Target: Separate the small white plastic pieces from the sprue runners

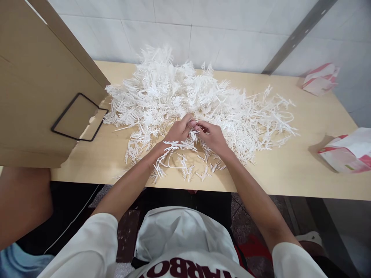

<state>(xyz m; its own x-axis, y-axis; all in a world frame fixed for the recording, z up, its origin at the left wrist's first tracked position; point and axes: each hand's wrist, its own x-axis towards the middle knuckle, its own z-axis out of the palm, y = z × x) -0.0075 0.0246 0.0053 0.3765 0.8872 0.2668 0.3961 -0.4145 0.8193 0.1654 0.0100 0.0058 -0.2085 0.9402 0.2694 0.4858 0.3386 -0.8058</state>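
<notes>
A big heap of white branching plastic sprigs (174, 88) lies on the table, fine-tipped like artificial foliage. At its front edge my left hand (180, 129) is closed in a pinch, thumb and fingertips on a white sprig. Close against it, my right hand (213, 136) also pinches, its fingertips meeting the same small area. Part of what they hold is hidden by the fingers. A white sprig (174, 146) with a long curved stem hangs or lies under my left wrist. Several loose white bits (206, 172) lie on the tabletop between my forearms.
The pale wooden table (292, 170) stands against a tiled wall (220, 42). On the left rises a cardboard panel (37, 85) with a black wire frame (79, 117) at its foot. Two red-and-white paper bags (346, 154) sit at the right. Another person's limb (23, 200) shows lower left.
</notes>
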